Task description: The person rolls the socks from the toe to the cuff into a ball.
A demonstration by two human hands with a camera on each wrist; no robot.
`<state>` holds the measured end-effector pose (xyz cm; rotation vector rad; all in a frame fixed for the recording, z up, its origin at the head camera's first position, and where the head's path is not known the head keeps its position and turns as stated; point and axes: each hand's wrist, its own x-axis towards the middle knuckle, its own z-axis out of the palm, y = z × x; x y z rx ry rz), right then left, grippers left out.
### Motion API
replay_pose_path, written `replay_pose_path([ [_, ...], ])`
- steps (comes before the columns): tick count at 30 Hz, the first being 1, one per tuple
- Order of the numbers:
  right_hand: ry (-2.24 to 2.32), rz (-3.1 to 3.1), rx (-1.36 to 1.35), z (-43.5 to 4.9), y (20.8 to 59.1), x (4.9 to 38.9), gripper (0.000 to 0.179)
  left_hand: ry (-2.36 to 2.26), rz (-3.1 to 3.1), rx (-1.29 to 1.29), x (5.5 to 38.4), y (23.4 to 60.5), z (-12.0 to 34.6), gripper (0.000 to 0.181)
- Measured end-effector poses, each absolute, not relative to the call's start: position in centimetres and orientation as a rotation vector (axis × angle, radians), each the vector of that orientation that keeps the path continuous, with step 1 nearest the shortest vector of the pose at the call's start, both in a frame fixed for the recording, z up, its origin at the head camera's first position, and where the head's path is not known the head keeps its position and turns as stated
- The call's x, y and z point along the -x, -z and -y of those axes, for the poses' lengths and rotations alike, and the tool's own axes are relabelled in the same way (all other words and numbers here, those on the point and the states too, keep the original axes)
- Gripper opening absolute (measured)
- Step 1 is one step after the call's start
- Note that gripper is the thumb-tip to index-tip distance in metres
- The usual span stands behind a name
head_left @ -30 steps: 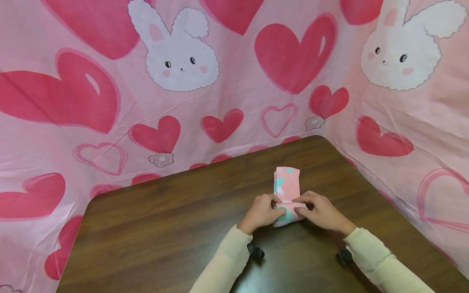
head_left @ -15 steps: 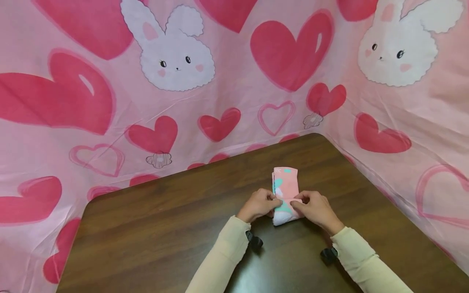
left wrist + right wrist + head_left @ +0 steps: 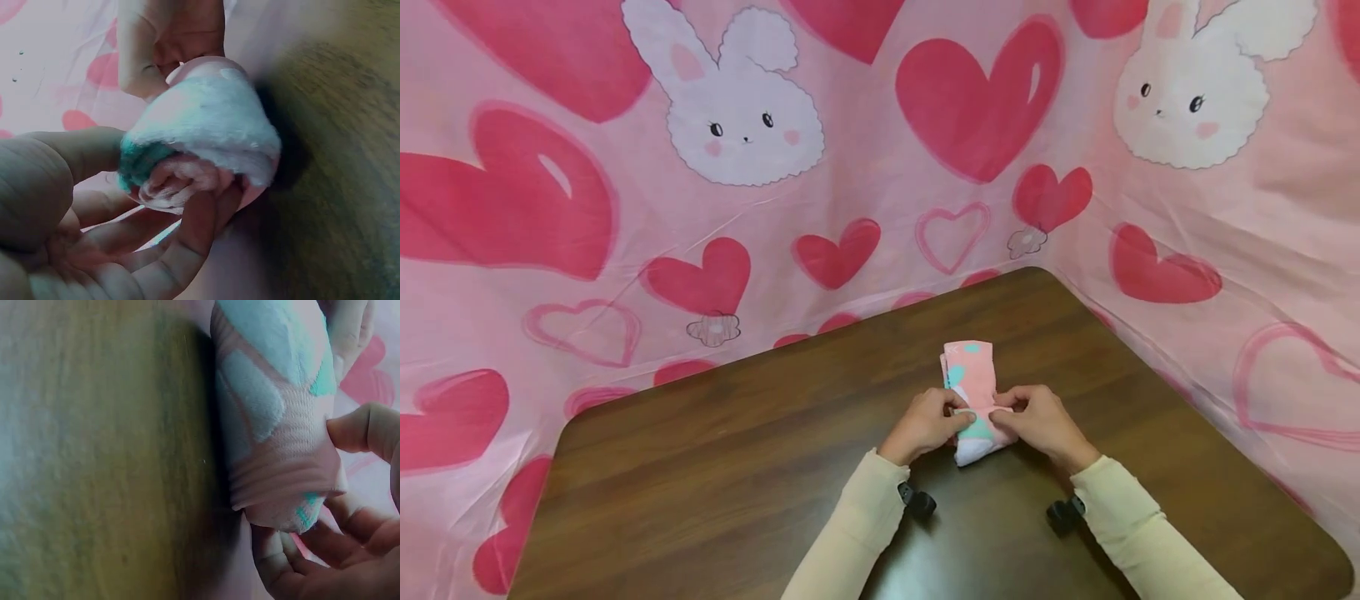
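A pink sock (image 3: 976, 371) with mint and white patches lies on the table, its near end folded over in a thick roll and its cuff end flat and pointing away. It looks doubled, with a second layer at its left edge. My left hand (image 3: 925, 427) pinches the left side of the roll between thumb and fingers. On the opposite side my right hand (image 3: 1043, 427) pinches the roll the same way. In the left wrist view, coiled layers of the sock (image 3: 209, 122) show at the roll's end. The right wrist view shows ribbed pink knit (image 3: 284, 456) near my right fingers.
The dark brown wooden table (image 3: 737, 442) stretches left and right of the sock. A pink cloth (image 3: 865, 150) printed with hearts and rabbits hangs behind the table's far and right edges. Black wrist cameras (image 3: 917, 502) are strapped at both sleeves.
The near part of the sock has turned slightly, showing more white at its near end. Both hands have stayed at the roll with small finger shifts. The head view has swung slightly right.
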<state>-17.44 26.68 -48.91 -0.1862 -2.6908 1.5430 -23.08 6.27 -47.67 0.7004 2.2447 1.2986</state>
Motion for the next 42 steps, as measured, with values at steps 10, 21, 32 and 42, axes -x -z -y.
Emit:
replay_pose_path([
  [10, -1.392, 2.707, 0.092, -26.0, 49.5, 17.7, 0.007, -1.241, -2.403, -0.766, 23.0, 48.1, -6.0, 0.015],
  [21, -0.569, 2.468, -0.511, -25.7, 49.5, 15.9, 0.017, -1.072, -2.637, -0.899, 23.0, 48.5, -6.3, 0.017],
  [32, -0.455, 2.572, -0.726, -26.6, 48.9, 16.0, 0.023, -0.892, -2.895, -1.482, 22.7, 48.4, -6.2, 0.008],
  [42, -0.418, 2.585, -0.774, -27.0, 48.7, 16.0, 0.026, -0.502, -2.904, -1.807, 21.7, 48.5, -6.3, 0.049],
])
